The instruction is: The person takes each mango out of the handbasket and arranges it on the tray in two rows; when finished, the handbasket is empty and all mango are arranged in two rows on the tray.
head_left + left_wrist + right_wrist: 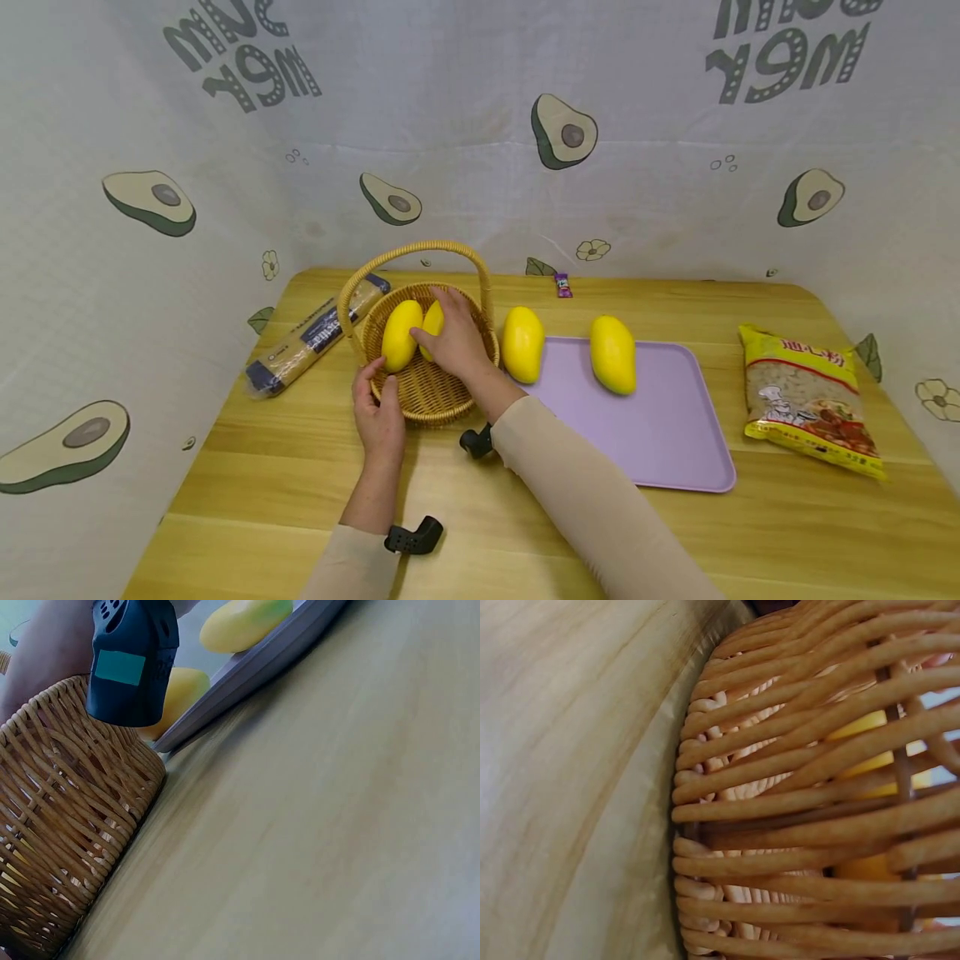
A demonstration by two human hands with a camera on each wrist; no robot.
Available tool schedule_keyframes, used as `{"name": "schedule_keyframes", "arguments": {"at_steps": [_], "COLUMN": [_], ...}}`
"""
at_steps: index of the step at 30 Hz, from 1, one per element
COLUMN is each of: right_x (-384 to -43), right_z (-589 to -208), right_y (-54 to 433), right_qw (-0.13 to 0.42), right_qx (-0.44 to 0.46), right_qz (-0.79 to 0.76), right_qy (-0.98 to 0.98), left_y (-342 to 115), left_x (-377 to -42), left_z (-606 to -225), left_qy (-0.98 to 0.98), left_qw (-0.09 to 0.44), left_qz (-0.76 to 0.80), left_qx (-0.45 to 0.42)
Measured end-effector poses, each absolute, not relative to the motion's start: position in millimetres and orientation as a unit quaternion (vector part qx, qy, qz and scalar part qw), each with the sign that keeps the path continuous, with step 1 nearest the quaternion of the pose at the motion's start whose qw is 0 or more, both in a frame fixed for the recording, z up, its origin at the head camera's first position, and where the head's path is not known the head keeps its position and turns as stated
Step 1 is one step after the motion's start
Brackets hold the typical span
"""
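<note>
A wicker basket (431,408) with a tall arched handle stands on the table, and two yellow mangoes lie inside it. My right hand (456,337) reaches over the basket's right rim and grips the right mango (432,321), covering much of it. The right thumb points toward the left mango (401,337), which rests against the basket's left side. At the front left, my left hand (381,417) holds the basket's rim, its fingertips right by the left mango's lower end. Through the weave, the right wrist view shows patches of yellow mango (859,746).
Right of the basket lies a purple tray (660,433), with a mango (612,354) on it and another mango (522,344) at its left edge. A yellow food bag (810,400) lies far right, a long pasta pack (307,342) left, a small purple packet (562,285) behind.
</note>
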State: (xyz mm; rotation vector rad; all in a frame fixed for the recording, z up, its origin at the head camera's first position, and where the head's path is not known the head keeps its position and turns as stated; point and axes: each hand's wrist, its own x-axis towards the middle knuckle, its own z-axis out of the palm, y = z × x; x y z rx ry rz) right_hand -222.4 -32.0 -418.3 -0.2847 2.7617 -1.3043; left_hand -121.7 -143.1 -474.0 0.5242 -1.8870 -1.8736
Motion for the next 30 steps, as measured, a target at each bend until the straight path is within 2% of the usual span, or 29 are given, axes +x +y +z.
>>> {"name": "schedule_keyframes", "arguments": {"at_steps": [30], "right_x": [-219.9], "right_z": [-420.7], "right_y": [-31.4], "right_qw": [0.067], "right_qx": [-0.07], "right_qz": [-0.42], "right_qy": [0.902], "left_y": [-143.7], "left_x": [-121.2], "left_z": [-475.6], "left_qy": [-0.677], "left_qw": [0.209], "left_qz": [-0.682], "left_qx": [0.179]}}
